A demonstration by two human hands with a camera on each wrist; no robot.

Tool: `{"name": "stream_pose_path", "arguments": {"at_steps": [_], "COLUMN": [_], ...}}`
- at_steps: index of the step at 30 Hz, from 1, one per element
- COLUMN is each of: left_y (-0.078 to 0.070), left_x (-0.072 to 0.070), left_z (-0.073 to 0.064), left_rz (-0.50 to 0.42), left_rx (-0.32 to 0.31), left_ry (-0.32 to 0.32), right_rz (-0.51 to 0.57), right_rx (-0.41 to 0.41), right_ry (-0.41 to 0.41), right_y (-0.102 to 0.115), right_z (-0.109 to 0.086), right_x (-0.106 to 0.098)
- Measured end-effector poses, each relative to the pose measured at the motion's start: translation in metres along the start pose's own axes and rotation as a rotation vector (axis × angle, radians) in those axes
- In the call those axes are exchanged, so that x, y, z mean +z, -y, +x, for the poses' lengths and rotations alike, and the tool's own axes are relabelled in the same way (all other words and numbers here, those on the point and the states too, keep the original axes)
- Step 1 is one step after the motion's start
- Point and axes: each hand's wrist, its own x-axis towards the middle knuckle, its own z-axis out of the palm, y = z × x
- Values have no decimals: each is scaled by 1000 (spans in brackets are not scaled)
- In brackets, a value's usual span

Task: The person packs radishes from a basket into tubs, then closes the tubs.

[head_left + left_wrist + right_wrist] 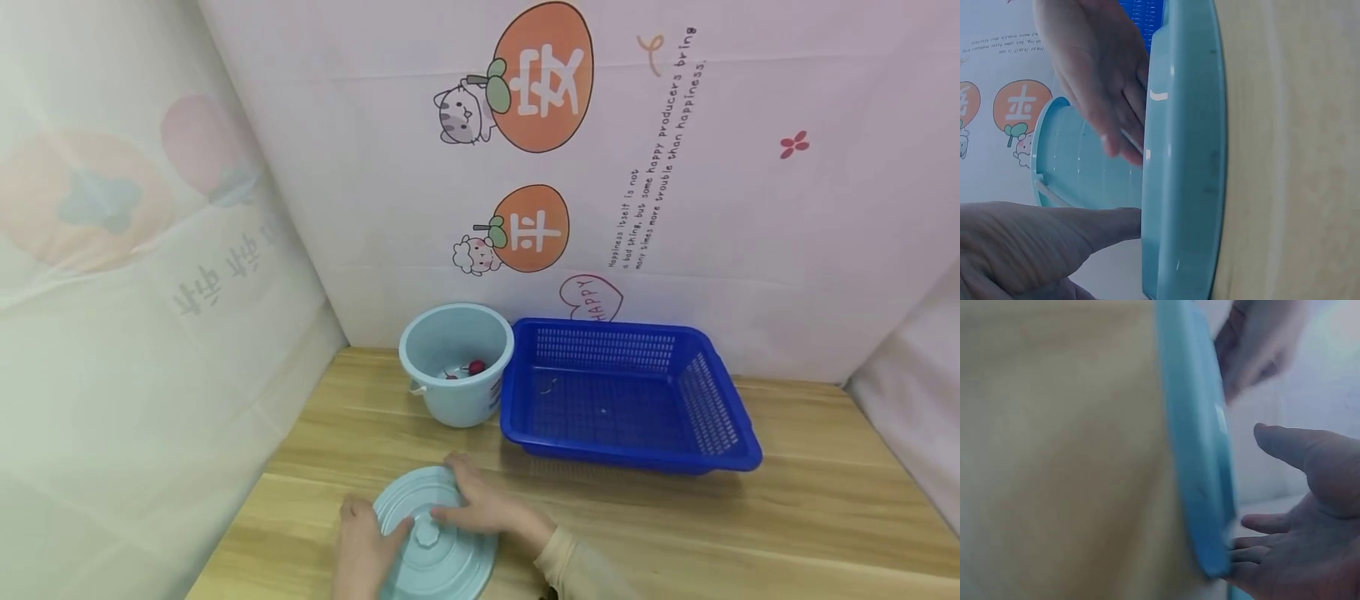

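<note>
A round light-blue lid (pixel 461 567) with a knob lies on the table in front of the bucket. My left hand (pixel 363 542) is at its left side, and the thumb (pixel 1116 225) touches the top; its other fingers are mostly hidden in the left wrist view. Over the lid's far right part is my right hand (pixel 483 504), fingers spread and thumb near the knob. In the right wrist view its fingertips (pixel 1238 556) are at the lid's rim, thumb apart from it. A light-blue bucket (pixel 461 408) holds red cherries (pixel 476 367) at its bottom.
A blue plastic basket (pixel 630 457) with meshed sides stands right of the bucket, touching or nearly touching it. Small thin stems (pixel 551 386) lie inside it. A printed white cloth (pixel 720 208) hangs behind the wooden table (pixel 810 500), with more cloth at both sides.
</note>
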Motion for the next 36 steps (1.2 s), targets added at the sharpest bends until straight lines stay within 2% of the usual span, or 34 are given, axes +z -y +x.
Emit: {"name": "stream_pose_path", "arguments": {"at_steps": [3, 7, 10, 15, 20, 24, 28, 32, 36], "left_y": [-1, -2, -2, -5, -4, 2, 2, -1, -1], "left_x": [-2, -7, -11, -11, -12, -13, -12, -13, -12], "left_z": [1, -3, -8, -11, -10, -10, -5, -2, -3], "left_rz": [4, 37, 104, 165, 120, 111, 102, 66, 10], "left_rx": [-28, -48, -33, -23, -34, -48, -78, -84, -84], "left_ry": [-3, -31, -17, 64, 31, 3, -21, -67, -107], "right_rz": [-154, -343, -377, -357, -318, -192, -110, -23, -24], "right_rx": [70, 187, 222, 207, 139, 46, 12, 100, 111], "right_ry": [-30, -43, -69, -129, -179, -218, -248, -267, -232], "right_y": [1, 5, 9, 11, 11, -1, -2, 8, 5], "right_z": [-4, -10, -12, -12, -10, -4, -2, -4, -5], "right_x": [-9, -11, -10, -5, 3, 16, 16, -1, -7]}}
